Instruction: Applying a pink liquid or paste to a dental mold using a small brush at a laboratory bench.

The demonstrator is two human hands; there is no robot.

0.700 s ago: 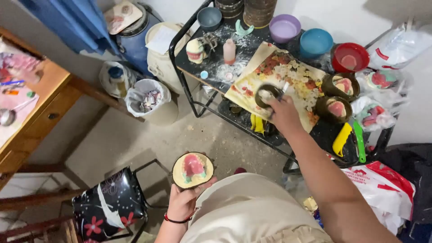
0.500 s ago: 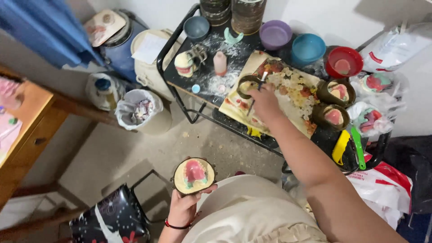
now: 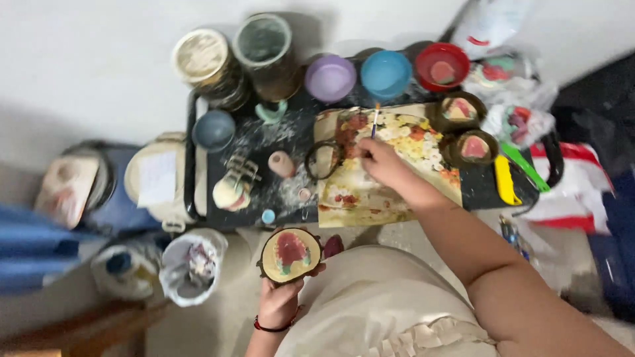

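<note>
Now our right hand (image 3: 382, 160) sits further left on the bench (image 3: 291, 142) than 0.5 s ago, when it was at the dark ring (image 3: 322, 160); it's off the ring and resting on the flowered paper (image 3: 390, 165) just beside it. Fingers closed round a thin paintbrush (image 3: 374, 119), tip pointing up toward the blue bowl (image 3: 385, 74). View has also swung: bench now fills the top centre, w/ jars and bowls along the back.

Left hand (image 3: 279, 301) hasn't moved much, low in frame near our lap. Its grip is closed from below on a round wood slice (image 3: 290, 255), fingers under, thumb at the edge. Slice is held flat, face up, clear of the bench & just in front of it. Bark rim dark, face pale w/ a red-pink painted patch in the middle, bits of green at its lower edge. Black-red band on that wrist.

Two similar painted rounds (image 3: 473, 146) lie at the bench's right end, near a yellow tool (image 3: 505, 180).
</note>
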